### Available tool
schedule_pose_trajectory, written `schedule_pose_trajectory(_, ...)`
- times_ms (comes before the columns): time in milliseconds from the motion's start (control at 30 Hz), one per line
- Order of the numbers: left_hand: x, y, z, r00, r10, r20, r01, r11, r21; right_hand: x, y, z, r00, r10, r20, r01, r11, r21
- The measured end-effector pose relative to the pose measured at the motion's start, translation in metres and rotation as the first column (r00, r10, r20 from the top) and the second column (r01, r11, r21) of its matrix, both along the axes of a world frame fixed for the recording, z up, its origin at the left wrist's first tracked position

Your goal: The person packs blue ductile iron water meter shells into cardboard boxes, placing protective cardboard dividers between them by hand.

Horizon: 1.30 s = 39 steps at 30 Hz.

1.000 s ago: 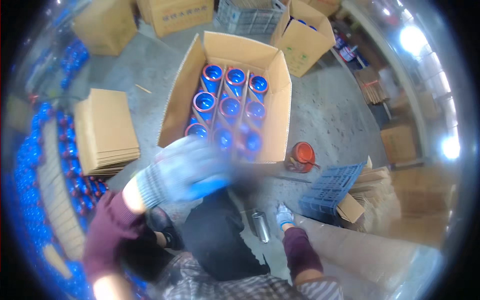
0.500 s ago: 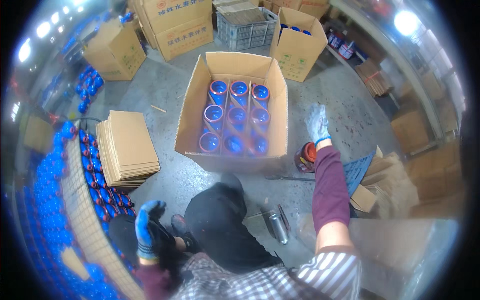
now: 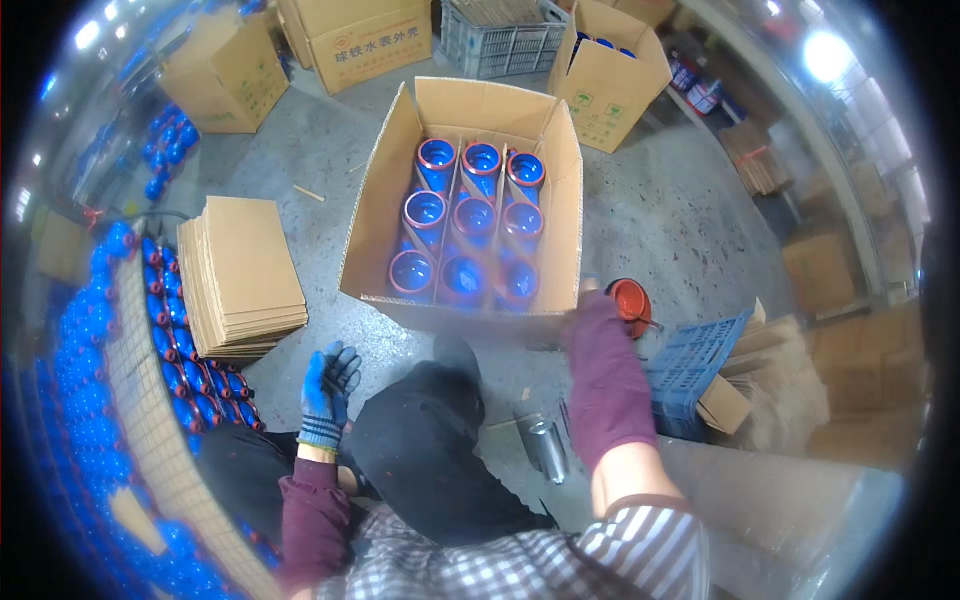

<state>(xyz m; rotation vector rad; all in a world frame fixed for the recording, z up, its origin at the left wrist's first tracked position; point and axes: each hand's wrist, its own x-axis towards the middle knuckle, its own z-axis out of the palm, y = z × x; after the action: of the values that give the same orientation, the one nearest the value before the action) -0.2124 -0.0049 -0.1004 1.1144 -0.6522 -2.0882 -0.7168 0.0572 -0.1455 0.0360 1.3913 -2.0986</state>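
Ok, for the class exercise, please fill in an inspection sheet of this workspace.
Surface: grey floor, speckled with small marks.
Job's things: open carton with nine blue parts showing, red-rimmed, in three rows between dividers; nearest row hazy.
Clutter: red pot, silver cylinder, thin stick, cardboard stack.
Hands: left hand gloved, fingers loosely bent, holding nothing; right hand blurred, mostly hidden by the carton's near right corner, grip unclear.
Cables: nothing seen that is clearly one.
Surroundings: blue crate, grey crate, more cartons.
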Motion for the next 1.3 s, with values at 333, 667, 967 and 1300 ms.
schedule_pose_trajectory(333, 0.029, 0.065, 0.091, 0.983, 0.075, -0.165, -0.112, 0.966, -0.232, 0.099, 0.136, -0.037, -0.112, 0.885, -0.451, -0.061, 0.447, 0.892)
schedule_pose_trajectory(667, 0.105, 0.141, 0.139, 0.921, 0.184, -0.342, -0.252, 0.953, -0.167, 0.252, 0.302, -0.023, 0.780, 0.567, -0.265, -0.161, 0.591, 0.790)
schedule_pose_trajectory(967, 0.114, 0.155, 0.142, 0.900, 0.149, -0.409, -0.258, 0.940, -0.225, 0.210, 0.282, -0.051, 0.865, 0.429, -0.259, -0.257, 0.824, 0.505)
schedule_pose_trajectory(1300, 0.105, 0.152, 0.158, 0.879, 0.054, -0.473, -0.186, 0.953, -0.238, 0.279, 0.164, 0.099, 0.712, 0.299, -0.635, -0.039, 0.920, 0.389)
